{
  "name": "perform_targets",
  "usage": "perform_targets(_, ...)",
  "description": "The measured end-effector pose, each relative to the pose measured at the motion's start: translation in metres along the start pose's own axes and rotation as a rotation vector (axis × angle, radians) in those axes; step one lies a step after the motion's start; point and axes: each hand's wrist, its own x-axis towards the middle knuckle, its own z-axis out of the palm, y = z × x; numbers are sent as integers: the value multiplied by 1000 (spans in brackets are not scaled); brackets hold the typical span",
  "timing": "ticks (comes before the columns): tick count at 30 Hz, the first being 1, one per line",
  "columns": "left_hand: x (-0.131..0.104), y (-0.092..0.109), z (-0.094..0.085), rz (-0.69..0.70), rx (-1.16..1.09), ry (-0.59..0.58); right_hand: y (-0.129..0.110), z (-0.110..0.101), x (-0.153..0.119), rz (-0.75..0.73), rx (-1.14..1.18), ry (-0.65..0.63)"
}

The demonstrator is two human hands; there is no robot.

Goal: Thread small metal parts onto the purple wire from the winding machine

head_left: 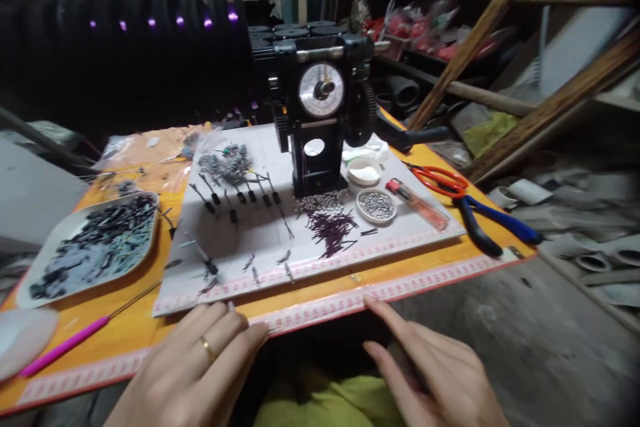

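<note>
My left hand, with a ring on one finger, rests at the table's front edge. Its fingers are bent and close together; anything under them is hidden. My right hand is open: its index fingertip touches the measuring tape along that edge, while the thumb hangs apart below it. Beyond both hands lies a white board bearing dark thin tubes, small black parts with leads and a pile of wired components. A few small pieces lie near its front.
A black machine with a dial stands at the back of the board. Left are a tray of small parts and a pink-handled hook tool. Right are a dish of metal bits, a red-capped tube, blue-handled pliers and orange-handled scissors.
</note>
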Motion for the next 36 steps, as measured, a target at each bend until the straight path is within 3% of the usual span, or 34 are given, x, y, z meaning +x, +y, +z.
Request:
perform_targets(3, 7, 1, -8, 31, 15, -47, 1, -1, -2, -2, 6, 2)
perform_targets(10, 15, 6, -16, -6, 36, 32, 1, -1, 3, -15, -9, -5)
perform_targets(36, 9, 1, -10, -34, -36, -1, -3, -4, -1, 3, -72, -61)
